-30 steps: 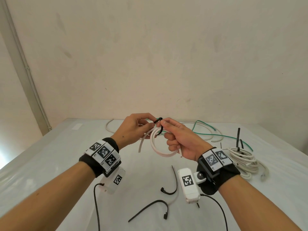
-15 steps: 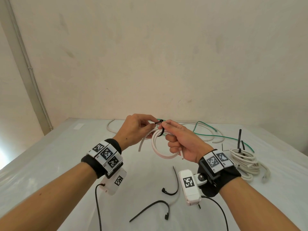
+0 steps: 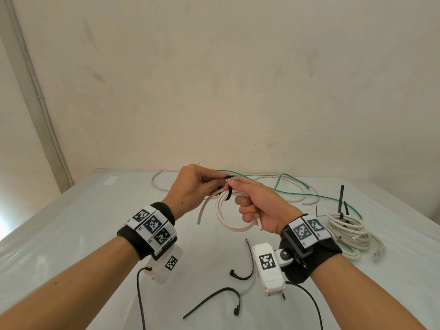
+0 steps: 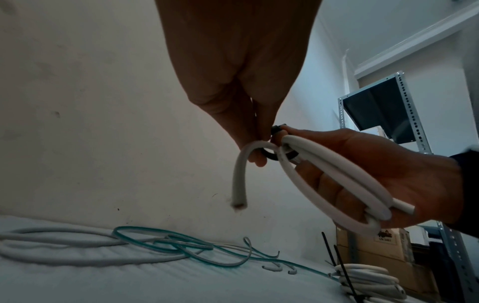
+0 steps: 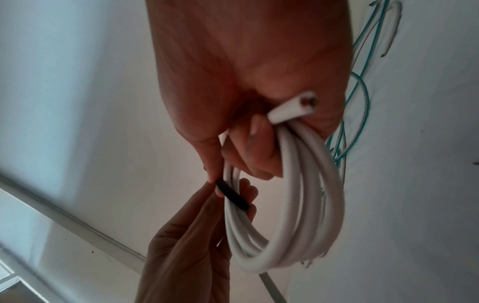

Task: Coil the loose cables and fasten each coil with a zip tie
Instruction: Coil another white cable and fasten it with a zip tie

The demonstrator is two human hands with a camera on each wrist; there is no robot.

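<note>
On the white table (image 3: 71, 234) lie several things around the hands. At the far edge a loose white cable (image 3: 281, 184) and a thin green wire (image 3: 300, 192) sprawl together near the wall (image 3: 214, 79). To the right sits a finished bundle (image 3: 350, 232) of white cable, bound with a black tie whose tail sticks up. Near the person's wrists two spare black zip ties (image 3: 214, 300) lie flat, one curved just beside the right wrist camera, the other closer to the viewer. A metal shelf (image 4: 388, 114) and cardboard boxes (image 4: 373, 252) stand beyond the table's right side.

Both hands are raised above the table, meeting in the middle. The right hand (image 3: 259, 208) has its fingers curled through a small white coil (image 3: 228, 215), gripping its loops against the palm, while its thumb and forefinger pinch the black zip tie (image 3: 229, 191) at the top of the coil. One cut end of the cable pokes out by the heel of that hand; the other end hangs free on the left. The left hand (image 3: 190, 189) has its fingertips drawn tightly together, pinching the same tie where it wraps round the coil. The tie forms a small loop about the strands; how tight it sits cannot be told.
</note>
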